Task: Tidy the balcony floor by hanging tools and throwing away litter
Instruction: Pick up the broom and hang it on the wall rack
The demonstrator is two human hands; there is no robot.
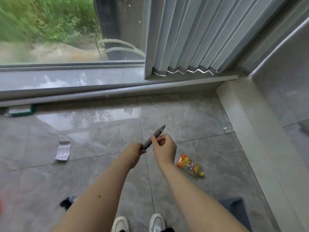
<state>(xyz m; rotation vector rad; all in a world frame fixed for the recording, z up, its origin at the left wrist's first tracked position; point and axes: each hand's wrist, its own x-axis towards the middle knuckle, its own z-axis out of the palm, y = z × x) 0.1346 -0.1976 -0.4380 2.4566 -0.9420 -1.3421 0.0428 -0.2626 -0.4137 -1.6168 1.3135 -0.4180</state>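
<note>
A grey tool handle (pixel 156 134) with a tapered tip and a small hole points up and to the right, over the grey tiled floor. My left hand (pixel 133 152) grips its lower end. My right hand (pixel 164 149) pinches the handle a little higher up. The rest of the tool is hidden behind my left hand and arm. On the floor lie an orange snack wrapper (pixel 189 164) to the right of my hands, a white paper slip (pixel 63 150) to the left, and a small clear wrapper (pixel 228 129) near the right wall.
A green-and-white brush or sponge (pixel 21 111) lies by the window step at left. A black fuzzy object (pixel 66 203) and a dark grey item (pixel 234 205) sit near my feet. Pleated grey blinds (pixel 192 39) hang at the window; a wall ledge (pixel 250 131) runs along the right.
</note>
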